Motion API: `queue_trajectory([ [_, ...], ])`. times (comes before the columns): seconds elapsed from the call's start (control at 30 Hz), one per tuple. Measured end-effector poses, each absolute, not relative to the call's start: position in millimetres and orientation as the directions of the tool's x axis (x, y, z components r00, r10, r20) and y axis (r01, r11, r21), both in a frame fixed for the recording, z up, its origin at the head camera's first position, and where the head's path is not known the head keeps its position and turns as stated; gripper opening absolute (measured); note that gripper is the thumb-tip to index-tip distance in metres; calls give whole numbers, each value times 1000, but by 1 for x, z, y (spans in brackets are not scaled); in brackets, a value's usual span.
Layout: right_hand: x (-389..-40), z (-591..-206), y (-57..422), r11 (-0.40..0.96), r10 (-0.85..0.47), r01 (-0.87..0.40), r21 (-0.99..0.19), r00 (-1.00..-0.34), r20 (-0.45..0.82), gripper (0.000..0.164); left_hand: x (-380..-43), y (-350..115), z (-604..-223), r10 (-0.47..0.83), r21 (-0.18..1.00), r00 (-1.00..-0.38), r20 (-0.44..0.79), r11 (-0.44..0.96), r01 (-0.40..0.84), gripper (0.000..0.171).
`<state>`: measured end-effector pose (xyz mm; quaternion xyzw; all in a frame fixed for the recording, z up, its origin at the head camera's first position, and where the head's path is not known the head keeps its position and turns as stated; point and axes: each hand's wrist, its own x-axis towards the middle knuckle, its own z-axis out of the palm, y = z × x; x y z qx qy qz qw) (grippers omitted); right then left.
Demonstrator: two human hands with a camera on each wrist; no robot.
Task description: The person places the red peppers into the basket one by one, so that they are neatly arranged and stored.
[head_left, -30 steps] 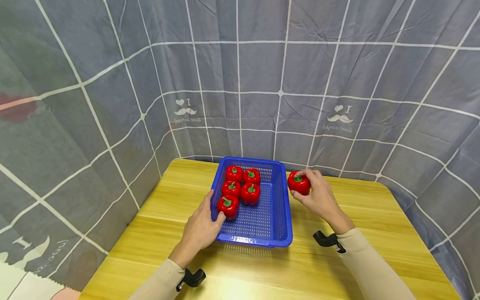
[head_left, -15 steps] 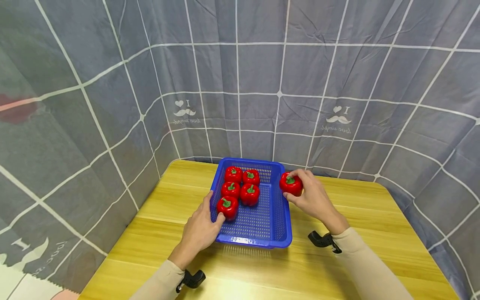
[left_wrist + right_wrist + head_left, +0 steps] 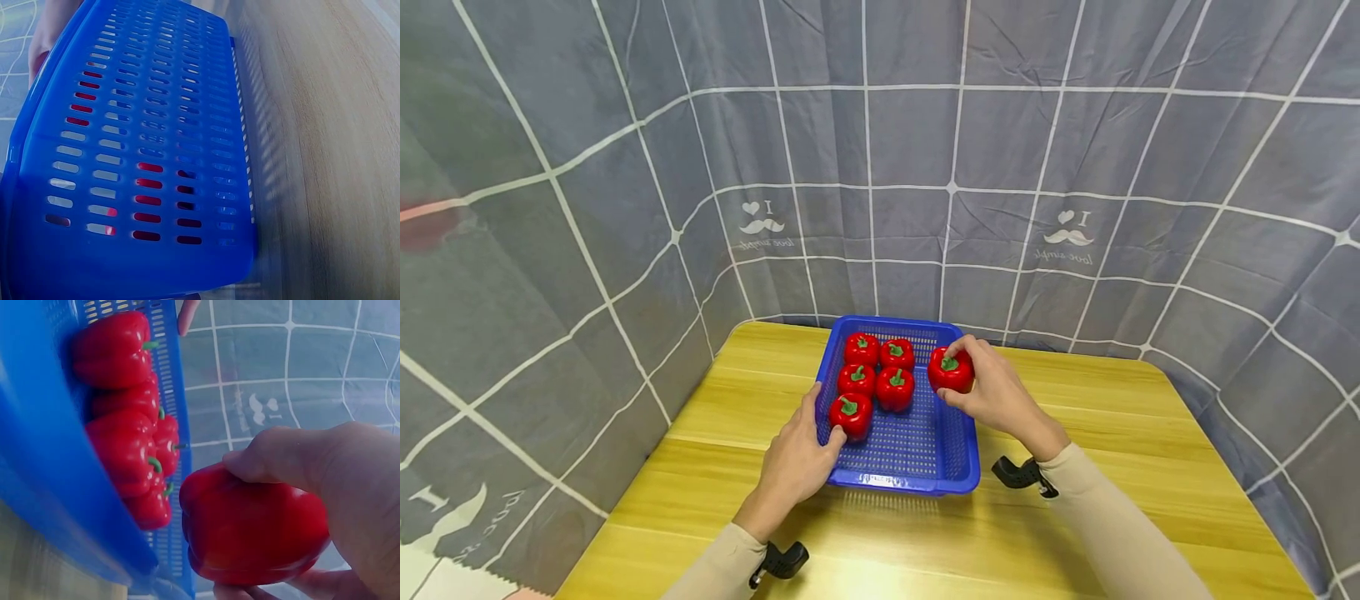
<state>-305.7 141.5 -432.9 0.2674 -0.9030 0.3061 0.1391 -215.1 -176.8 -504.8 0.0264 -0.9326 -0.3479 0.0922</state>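
Note:
My right hand (image 3: 1003,404) grips a red bell pepper (image 3: 950,372) with a green stem, thumb and fingers around its sides. It holds the pepper above the right side of a blue plastic basket (image 3: 887,482). In the right wrist view, the held pepper (image 3: 256,528) appears large, raised beside the basket's rim. My left hand (image 3: 797,458) holds the basket's left rim, its thumb over the edge near the closest pepper (image 3: 851,417). Several red bell peppers stand stem up in the basket's left half. The left wrist view shows mostly the basket's slotted wall (image 3: 144,144).
The basket stands on a wooden table (image 3: 1060,517) with yellowish grain. A grey curtain (image 3: 910,142) with white grid lines hangs behind and along the sides. Both wrists carry black camera mounts, such as the right one (image 3: 1022,473).
My right hand has carried the bell pepper leftward, from beside the basket's right edge to above its inside. The left hand stays on the rim, and the view has shifted slightly.

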Motion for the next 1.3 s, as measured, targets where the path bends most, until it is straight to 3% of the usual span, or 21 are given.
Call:
queue_trajectory([
  [0.47, -308, -425, 110, 672, -490, -553, -494, -831, 264, 83, -215, -177, -505, -118, 644, -981, 154, 765, 10, 85],
  [0.83, -311, -428, 82, 710, -582, -568, -416, -806, 106, 70, -216, -176, -506, -120, 646, -979, 165, 763, 15, 85],
  [1.1, -309, -434, 65, 782, -534, -481, -396, -845, -28, 81, -216, -176, -507, -118, 642, -978, 170, 767, 19, 84],
  [1.3, -308, -440, 61, 793, -528, -474, -383, -848, -43, 82, -216, -176, -507, -117, 646, -978, 174, 763, 23, 83],
])
